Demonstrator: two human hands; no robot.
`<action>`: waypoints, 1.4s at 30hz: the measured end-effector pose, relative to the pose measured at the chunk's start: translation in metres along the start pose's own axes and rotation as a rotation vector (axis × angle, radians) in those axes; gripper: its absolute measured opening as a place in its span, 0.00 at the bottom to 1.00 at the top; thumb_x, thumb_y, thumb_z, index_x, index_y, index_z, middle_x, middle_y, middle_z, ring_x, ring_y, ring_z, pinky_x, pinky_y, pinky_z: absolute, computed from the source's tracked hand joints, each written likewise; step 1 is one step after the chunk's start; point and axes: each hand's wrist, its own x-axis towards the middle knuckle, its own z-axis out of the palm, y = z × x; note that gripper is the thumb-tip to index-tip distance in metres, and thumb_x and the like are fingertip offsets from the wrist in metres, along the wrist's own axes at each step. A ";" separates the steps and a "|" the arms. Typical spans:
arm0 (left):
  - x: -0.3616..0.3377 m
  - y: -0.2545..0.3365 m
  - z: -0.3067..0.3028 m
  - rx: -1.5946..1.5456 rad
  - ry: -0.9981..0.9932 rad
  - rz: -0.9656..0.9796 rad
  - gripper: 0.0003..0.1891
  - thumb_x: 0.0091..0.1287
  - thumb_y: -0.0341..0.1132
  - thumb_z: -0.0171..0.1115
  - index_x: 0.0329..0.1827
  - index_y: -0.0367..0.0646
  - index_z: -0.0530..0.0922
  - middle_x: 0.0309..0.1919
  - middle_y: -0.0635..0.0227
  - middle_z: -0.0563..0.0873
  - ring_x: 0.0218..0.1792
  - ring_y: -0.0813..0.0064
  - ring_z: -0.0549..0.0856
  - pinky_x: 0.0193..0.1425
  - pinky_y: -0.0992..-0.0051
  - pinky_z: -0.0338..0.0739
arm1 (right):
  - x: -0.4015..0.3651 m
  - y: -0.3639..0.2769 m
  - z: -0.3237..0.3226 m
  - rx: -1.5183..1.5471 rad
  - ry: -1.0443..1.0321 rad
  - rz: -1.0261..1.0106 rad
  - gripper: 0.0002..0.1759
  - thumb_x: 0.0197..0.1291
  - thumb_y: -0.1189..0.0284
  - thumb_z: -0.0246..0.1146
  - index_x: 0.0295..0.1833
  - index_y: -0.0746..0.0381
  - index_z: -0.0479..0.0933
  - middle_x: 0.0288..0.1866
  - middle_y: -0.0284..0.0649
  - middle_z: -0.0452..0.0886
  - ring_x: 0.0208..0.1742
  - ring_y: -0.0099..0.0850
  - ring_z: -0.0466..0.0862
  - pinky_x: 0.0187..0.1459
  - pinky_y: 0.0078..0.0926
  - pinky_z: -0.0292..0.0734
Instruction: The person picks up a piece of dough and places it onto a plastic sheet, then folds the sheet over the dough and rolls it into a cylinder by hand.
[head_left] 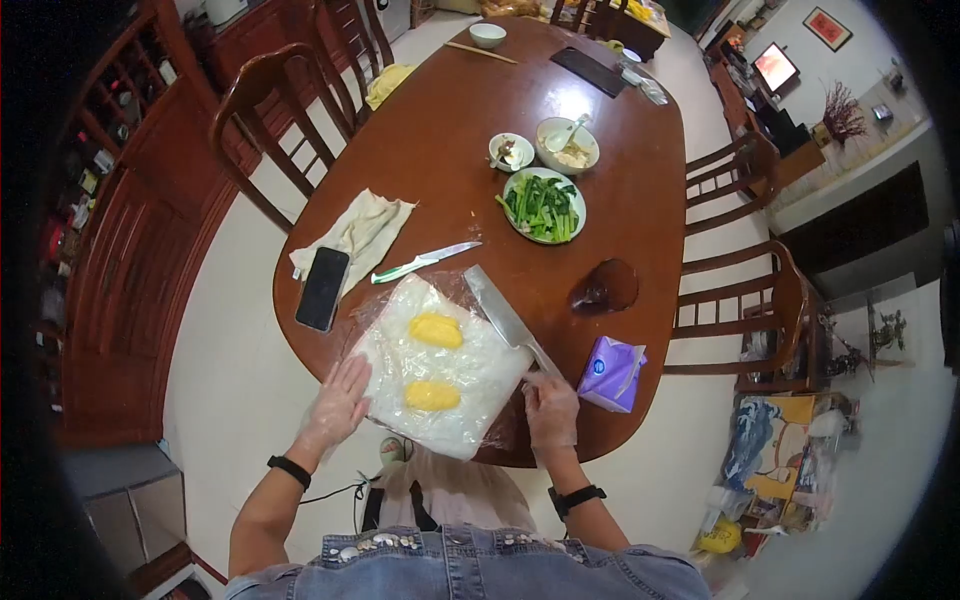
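Note:
A glossy white square sheet (455, 375) lies on clear plastic film (372, 310) at the table's near end. Two yellow oblong pieces rest on it, an upper piece (436, 330) and a lower piece (431, 395). My left hand (338, 402), in a clear plastic glove, is open with fingers extended along the sheet's left edge. At the sheet's right corner my right hand (552, 410), also gloved, has its fingers curled beside the handle end of a cleaver (503, 312); what they grip, I cannot tell. The cleaver's blade lies along the sheet's upper right edge.
Above the sheet lies a green-handled knife (425, 262). A phone (323, 289) rests on a cloth (370, 232) at left. On the right are a purple tissue pack (612, 375) and a dark translucent item (606, 287). Farther off stand a plate of greens (543, 207) and bowls (567, 146).

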 end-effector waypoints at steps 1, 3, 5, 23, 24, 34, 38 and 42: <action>-0.006 0.003 0.000 -0.002 0.000 -0.009 0.32 0.66 0.39 0.55 0.71 0.32 0.60 0.72 0.49 0.60 0.73 0.52 0.57 0.77 0.55 0.46 | 0.006 -0.007 -0.001 -0.090 0.215 -0.026 0.28 0.56 0.73 0.63 0.64 0.58 0.69 0.55 0.50 0.75 0.54 0.48 0.77 0.56 0.43 0.72; -0.011 0.005 -0.007 -0.092 -0.018 -0.020 0.32 0.65 0.36 0.56 0.70 0.32 0.60 0.72 0.48 0.60 0.73 0.51 0.58 0.77 0.55 0.48 | 0.020 0.000 0.006 -0.151 0.237 -0.056 0.28 0.57 0.73 0.62 0.65 0.59 0.68 0.55 0.51 0.75 0.54 0.48 0.76 0.55 0.44 0.72; -0.014 0.003 -0.005 -0.102 -0.006 -0.006 0.32 0.65 0.36 0.57 0.71 0.32 0.59 0.72 0.47 0.60 0.73 0.50 0.58 0.77 0.55 0.48 | 0.031 0.006 0.011 -0.211 0.256 -0.081 0.28 0.58 0.72 0.61 0.65 0.59 0.67 0.54 0.51 0.75 0.53 0.49 0.76 0.55 0.44 0.73; 0.096 -0.020 0.001 -0.454 0.393 -0.107 0.20 0.71 0.37 0.46 0.60 0.35 0.73 0.62 0.45 0.73 0.67 0.51 0.68 0.74 0.61 0.56 | 0.035 -0.050 -0.008 0.136 0.141 0.173 0.25 0.63 0.77 0.58 0.66 0.67 0.66 0.57 0.53 0.74 0.57 0.46 0.75 0.60 0.37 0.70; 0.099 -0.020 0.002 -0.660 0.426 -0.183 0.18 0.70 0.38 0.50 0.57 0.36 0.75 0.59 0.46 0.76 0.65 0.53 0.71 0.71 0.63 0.60 | 0.043 -0.052 -0.002 0.135 0.137 0.175 0.25 0.63 0.77 0.58 0.66 0.67 0.66 0.57 0.53 0.74 0.57 0.46 0.75 0.60 0.37 0.70; 0.099 -0.009 -0.019 -1.430 0.381 -0.663 0.11 0.69 0.38 0.59 0.40 0.38 0.79 0.35 0.70 0.84 0.36 0.80 0.80 0.44 0.78 0.74 | 0.074 -0.078 0.009 0.179 -0.153 0.425 0.17 0.60 0.71 0.62 0.54 0.67 0.76 0.47 0.50 0.82 0.49 0.43 0.82 0.52 0.33 0.75; 0.103 -0.004 -0.045 -1.764 0.396 -0.756 0.08 0.72 0.36 0.55 0.40 0.41 0.79 0.33 0.72 0.82 0.36 0.80 0.78 0.42 0.79 0.72 | 0.078 -0.033 0.043 0.446 0.034 0.456 0.15 0.63 0.71 0.60 0.53 0.66 0.76 0.43 0.44 0.83 0.44 0.36 0.82 0.48 0.28 0.75; 0.096 -0.005 -0.046 -2.172 0.299 -0.632 0.08 0.71 0.38 0.57 0.44 0.43 0.78 0.34 0.71 0.82 0.35 0.79 0.79 0.41 0.81 0.72 | 0.055 -0.055 0.015 0.959 0.170 0.494 0.16 0.68 0.65 0.58 0.53 0.66 0.76 0.43 0.35 0.82 0.44 0.23 0.79 0.46 0.22 0.74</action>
